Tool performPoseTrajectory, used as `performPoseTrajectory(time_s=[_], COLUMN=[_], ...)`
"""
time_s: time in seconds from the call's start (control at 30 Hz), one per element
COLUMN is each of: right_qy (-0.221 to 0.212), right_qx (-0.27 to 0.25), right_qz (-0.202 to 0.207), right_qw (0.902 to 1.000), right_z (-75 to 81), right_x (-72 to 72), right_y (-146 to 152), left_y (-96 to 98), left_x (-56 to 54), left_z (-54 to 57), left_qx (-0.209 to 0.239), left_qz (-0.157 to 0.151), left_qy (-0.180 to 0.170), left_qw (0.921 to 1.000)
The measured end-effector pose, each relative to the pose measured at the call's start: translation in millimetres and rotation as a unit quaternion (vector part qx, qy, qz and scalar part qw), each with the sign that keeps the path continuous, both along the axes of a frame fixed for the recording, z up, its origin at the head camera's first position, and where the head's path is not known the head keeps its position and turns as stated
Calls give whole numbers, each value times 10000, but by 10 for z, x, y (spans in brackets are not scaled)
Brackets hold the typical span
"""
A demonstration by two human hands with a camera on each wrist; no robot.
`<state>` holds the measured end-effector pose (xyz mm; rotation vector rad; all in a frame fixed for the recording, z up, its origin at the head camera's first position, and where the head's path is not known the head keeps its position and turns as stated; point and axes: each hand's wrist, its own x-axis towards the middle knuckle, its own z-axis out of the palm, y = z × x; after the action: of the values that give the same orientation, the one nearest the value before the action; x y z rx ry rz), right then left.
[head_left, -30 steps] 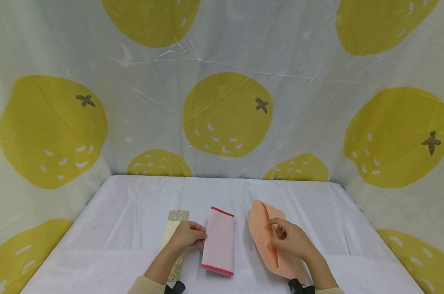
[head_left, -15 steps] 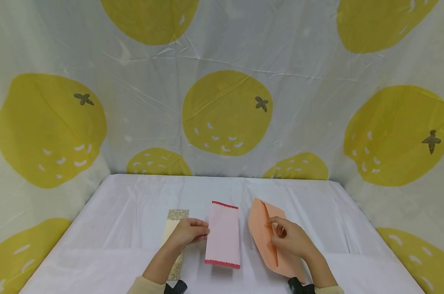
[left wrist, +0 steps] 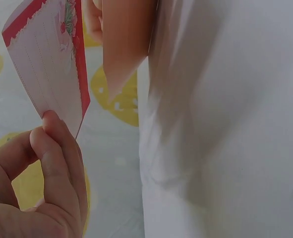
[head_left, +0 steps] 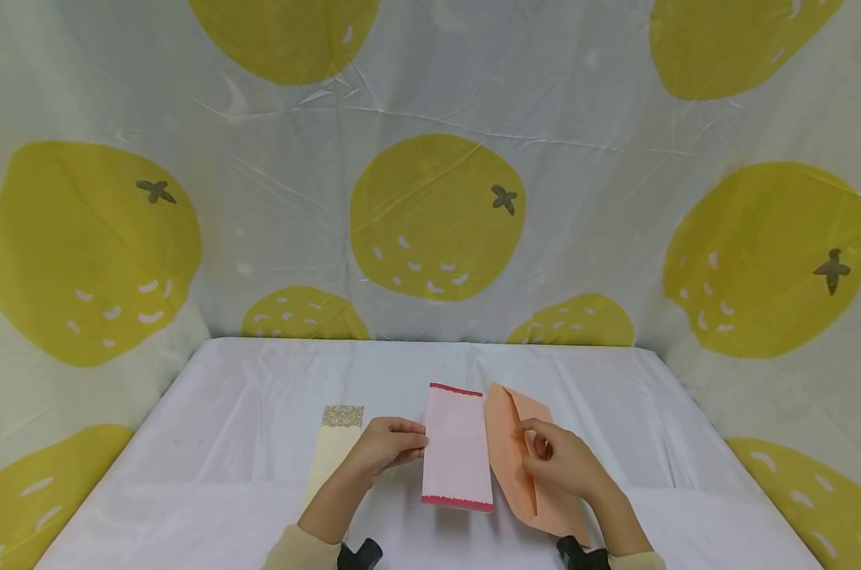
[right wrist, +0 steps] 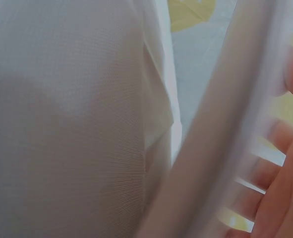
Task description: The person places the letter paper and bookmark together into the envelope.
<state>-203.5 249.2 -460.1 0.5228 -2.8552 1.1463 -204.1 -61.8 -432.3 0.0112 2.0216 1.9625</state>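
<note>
My left hand [head_left: 391, 445] pinches the left edge of a folded sheet of pink letter paper [head_left: 457, 447] with red scalloped ends. Its shadow falls on the cloth below. In the left wrist view, the letter paper [left wrist: 49, 69] shows ruled lines and a floral print inside the fold, and thumb and fingertips meet at its edge. To the right, my right hand [head_left: 562, 461] holds a peach envelope [head_left: 507, 459] by its opening, tilted. The letter paper's right edge comes right up to the envelope's left side. In the right wrist view, the envelope [right wrist: 220, 109] is a blurred band beside the fingers.
A cream paper strip with gold patterned ends [head_left: 343, 416] lies on the table left of the letter paper, partly hidden by the left forearm. White cloth [head_left: 245, 443] covers the table. A curtain with yellow fruit prints [head_left: 438, 218] hangs behind and at both sides.
The left hand has moved the pink letter paper rightward and a little upward, from near the cream strip to beside the envelope. The right hand and envelope have stayed almost still.
</note>
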Motion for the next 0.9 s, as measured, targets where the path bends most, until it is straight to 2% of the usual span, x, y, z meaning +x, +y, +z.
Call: performPoseTrajectory(time_s=[0.23,0.43,0.67,0.9], right_qy=[-34,-43,-42,-118], right_qx=[95,117,45,-19], right_qz=[-65,-68,-56,-112], right_qw=[9999,9999,10000,9999], right_z=[11,10,-7,-3], right_x=[-2,-3,-2,-2], right_y=[-10,-11,1,-7], left_y=[239,414,533,597], left_x=[-8,-27,-17,-40], left_z=[6,-34,-17,-49], left_qx=[-26,117,77,-35], left_qz=[-10,145,366,511], left_qy=[-2,-5,8,68], left_qw=[10000,9998,9993,9987])
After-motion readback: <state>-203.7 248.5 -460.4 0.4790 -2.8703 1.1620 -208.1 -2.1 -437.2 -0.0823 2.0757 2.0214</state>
